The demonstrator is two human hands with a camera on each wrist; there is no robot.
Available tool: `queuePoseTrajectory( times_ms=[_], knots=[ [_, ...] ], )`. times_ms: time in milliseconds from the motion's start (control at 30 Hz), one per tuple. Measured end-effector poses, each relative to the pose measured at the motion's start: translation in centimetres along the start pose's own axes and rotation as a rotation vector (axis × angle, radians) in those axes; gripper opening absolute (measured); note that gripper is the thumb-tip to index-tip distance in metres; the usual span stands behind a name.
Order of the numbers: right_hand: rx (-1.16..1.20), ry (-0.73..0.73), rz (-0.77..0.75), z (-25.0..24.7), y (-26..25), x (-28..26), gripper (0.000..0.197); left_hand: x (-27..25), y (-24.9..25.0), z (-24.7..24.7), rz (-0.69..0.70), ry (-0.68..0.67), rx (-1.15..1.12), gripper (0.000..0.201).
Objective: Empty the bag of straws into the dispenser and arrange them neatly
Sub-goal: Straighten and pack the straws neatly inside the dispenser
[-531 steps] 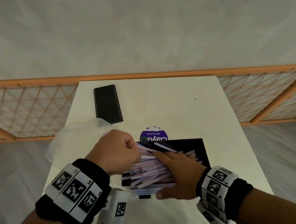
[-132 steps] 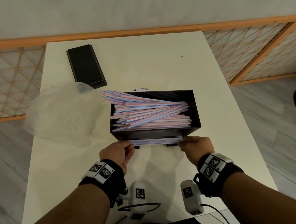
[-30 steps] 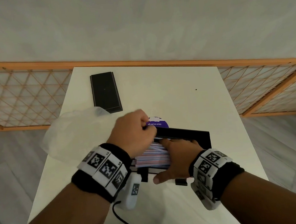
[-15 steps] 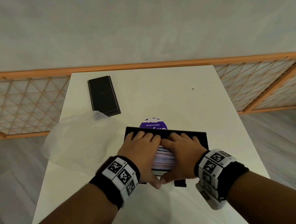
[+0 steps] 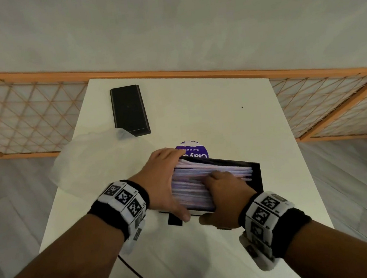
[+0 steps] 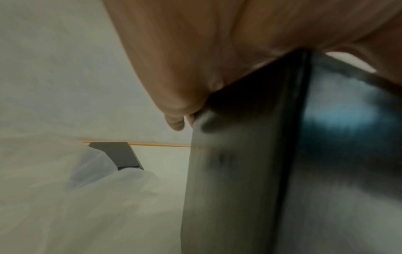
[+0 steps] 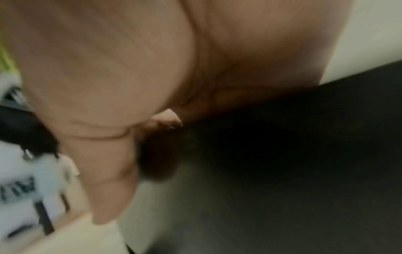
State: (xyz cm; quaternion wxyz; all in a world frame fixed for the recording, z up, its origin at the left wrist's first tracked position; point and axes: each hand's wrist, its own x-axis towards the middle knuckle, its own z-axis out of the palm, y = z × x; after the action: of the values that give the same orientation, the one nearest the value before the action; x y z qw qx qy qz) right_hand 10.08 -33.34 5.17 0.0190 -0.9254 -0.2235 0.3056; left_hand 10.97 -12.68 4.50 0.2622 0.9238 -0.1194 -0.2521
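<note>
Pink and blue straws [image 5: 191,183] lie lengthwise in the black dispenser [image 5: 257,176] on the white table [image 5: 220,112]. My left hand [image 5: 160,182] lies flat against the left ends of the straws and the dispenser's left wall [image 6: 228,171]; its fingers reach to the far corner and its thumb is at the front. My right hand [image 5: 226,193] rests on the pile with fingers bent down into the straws, and its thumb hangs over the front wall [image 7: 282,154]. The hands hide much of the pile. The empty clear bag [image 5: 90,164] lies crumpled to the left.
A black lid [image 5: 128,109] lies at the far left of the table, partly under the bag. A purple round sticker [image 5: 192,149] shows behind the dispenser. An orange lattice fence [image 5: 17,115] runs behind the table. A black cable [image 5: 142,276] trails off the near edge.
Half a second ago both hands lay flat on top of the straws. My left hand has since moved to the left end of the pile, and my right hand has drawn back with fingers bent.
</note>
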Motion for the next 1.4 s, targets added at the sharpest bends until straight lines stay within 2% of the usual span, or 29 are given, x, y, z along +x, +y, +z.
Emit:
queuePoseTrajectory(
  times_ms=[100,167,233,300,367,433,500,600,667,767,833,933,1000,1133,1267,1333,1400],
  knots=[
    [-0.01,-0.023,-0.065,0.7,-0.9,0.7,0.091,-0.8,-0.3,1.3,0.0,0.025,-0.044,0.146],
    [0.005,-0.032,-0.109,0.6,-1.3,0.5,0.081,-1.5,-0.7,2.3,0.006,0.088,-0.096,0.147],
    [-0.085,0.0,-0.074,0.0,-1.2,-0.1,0.071,-1.9,-0.9,2.8,0.001,0.139,-0.153,0.148],
    [-0.199,0.101,-0.015,-0.5,-0.9,-0.9,0.079,-2.1,-0.9,2.9,0.006,0.164,-0.184,0.147],
    [-0.199,0.143,0.03,-0.6,-0.8,-1.4,0.093,-2.2,-0.8,2.9,0.014,0.176,-0.209,0.147],
    [-0.156,0.06,0.036,-0.1,-1.1,-1.2,0.098,-2.2,-0.6,2.9,0.009,0.186,-0.216,0.146],
    [-0.125,-0.038,0.035,0.6,-1.1,-0.9,0.093,-2.4,-0.4,3.1,0.0,0.198,-0.205,0.143],
    [-0.163,-0.044,0.065,0.4,-0.4,-1.1,0.086,-2.6,-0.4,3.5,0.013,0.228,-0.212,0.137],
    [-0.198,-0.04,0.112,0.0,-0.1,-1.2,0.09,-2.7,-0.5,3.8,0.022,0.245,-0.216,0.134],
    [-0.128,-0.038,0.03,0.6,-0.6,-0.6,0.092,-2.7,-0.7,4.0,0.039,0.256,-0.207,0.133],
    [-0.069,-0.055,-0.014,1.0,-1.1,-0.2,0.085,-2.7,-0.8,4.1,0.053,0.251,-0.207,0.133],
    [-0.063,-0.074,0.0,0.8,-0.7,-0.3,0.071,-2.7,-0.8,4.1,0.053,0.252,-0.218,0.132],
    [-0.066,-0.086,0.007,0.7,-0.4,-0.5,0.07,-2.7,-0.8,4.1,0.053,0.252,-0.217,0.131],
    [-0.097,-0.046,-0.018,0.3,-0.7,-0.8,0.075,-2.6,-0.7,4.0,0.049,0.254,-0.206,0.13],
    [-0.09,0.07,0.062,-0.6,-0.2,-1.0,0.1,-2.7,-0.6,4.0,0.047,0.252,-0.205,0.13],
    [-0.053,0.051,0.064,-0.1,-0.6,-0.7,0.105,-2.7,-0.7,4.0,0.058,0.265,-0.213,0.131],
    [-0.064,0.012,0.004,0.7,-1.2,-0.4,0.099,-2.7,-0.7,4.1,0.056,0.259,-0.213,0.132]
  ],
)
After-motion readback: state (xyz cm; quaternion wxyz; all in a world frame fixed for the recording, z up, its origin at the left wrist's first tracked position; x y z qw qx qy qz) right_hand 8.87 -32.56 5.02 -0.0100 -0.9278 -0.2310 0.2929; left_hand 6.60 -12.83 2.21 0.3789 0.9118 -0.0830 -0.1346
